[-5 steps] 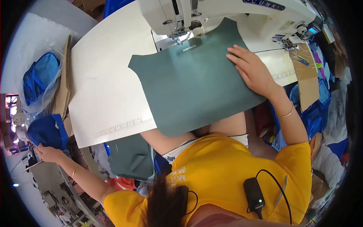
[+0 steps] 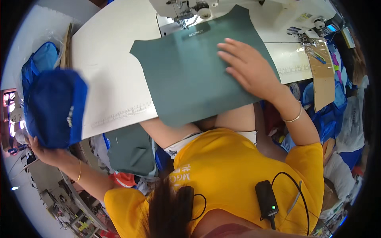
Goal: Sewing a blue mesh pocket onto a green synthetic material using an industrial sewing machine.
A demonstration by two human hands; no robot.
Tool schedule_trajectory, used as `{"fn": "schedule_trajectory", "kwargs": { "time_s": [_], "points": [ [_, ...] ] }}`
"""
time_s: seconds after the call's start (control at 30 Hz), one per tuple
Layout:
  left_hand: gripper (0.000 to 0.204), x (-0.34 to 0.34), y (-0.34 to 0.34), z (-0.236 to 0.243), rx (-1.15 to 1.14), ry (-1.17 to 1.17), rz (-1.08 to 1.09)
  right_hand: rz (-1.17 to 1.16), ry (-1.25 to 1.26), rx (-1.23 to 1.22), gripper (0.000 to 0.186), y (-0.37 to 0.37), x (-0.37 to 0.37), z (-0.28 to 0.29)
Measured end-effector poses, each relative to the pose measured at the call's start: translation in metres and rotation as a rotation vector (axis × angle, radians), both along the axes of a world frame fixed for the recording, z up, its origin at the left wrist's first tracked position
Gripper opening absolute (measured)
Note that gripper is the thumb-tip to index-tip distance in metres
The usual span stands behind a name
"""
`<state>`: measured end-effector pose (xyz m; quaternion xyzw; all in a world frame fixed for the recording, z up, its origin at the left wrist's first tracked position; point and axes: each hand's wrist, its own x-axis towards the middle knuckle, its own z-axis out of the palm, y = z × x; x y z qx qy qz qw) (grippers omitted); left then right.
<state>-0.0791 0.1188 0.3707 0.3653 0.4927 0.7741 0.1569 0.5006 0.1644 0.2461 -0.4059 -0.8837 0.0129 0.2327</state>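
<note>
Green fabric panel (image 2: 198,79) at twelve o'clock, smooth and flat on the white sewing table (image 2: 105,71), with curved cut-ins toward both upper corners and the near edge hanging past the table over the lap. Along the panel's upper edge, a darker patch (image 2: 195,31) with pale lettering, just beside the needle area of the sewing machine (image 2: 180,16). Between one and two o'clock, over the panel's right part, the right hand (image 2: 250,69), palm down, fingers extended and slightly apart, with nothing pinched; firm contact or light hover, impossible to tell. Between eight and nine o'clock, the left hand (image 2: 45,152), closed on the lower edge of a blue fabric piece (image 2: 53,107). At nine o'clock, that same piece, raised beside the table's left end, dark in the middle with a brighter blue strip down its right side. At ten o'clock behind it, more blue fabric (image 2: 43,57) near clear plastic. At two o'clock, small snips (image 2: 318,58) on cardboard (image 2: 324,87); at three, heaped blue fabric (image 2: 327,125). At eight, below the table, another green piece (image 2: 131,152).
</note>
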Motion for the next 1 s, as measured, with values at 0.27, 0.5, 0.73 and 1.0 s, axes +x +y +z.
{"fn": "schedule_trajectory", "kwargs": {
  "time_s": [0.27,0.5,0.73,1.0],
  "points": [
    [0.027,0.187,0.050,-0.096,-0.302,-0.497,-0.933,0.021,0.513,-0.352,0.036,-0.021,-0.049,0.004],
    [0.027,0.217,0.072,-0.106,-0.455,-0.382,-1.271,0.189,1.570,-1.351,0.032,-0.025,-0.046,0.013],
    [0.079,0.220,0.046,-0.107,-0.387,-0.249,-1.291,0.251,1.595,-1.401,0.033,-0.027,-0.036,0.009],
    [0.103,0.219,0.001,-0.104,-0.224,-0.390,-1.240,0.498,1.623,-1.545,0.027,-0.041,-0.030,-0.008]
  ]
}}
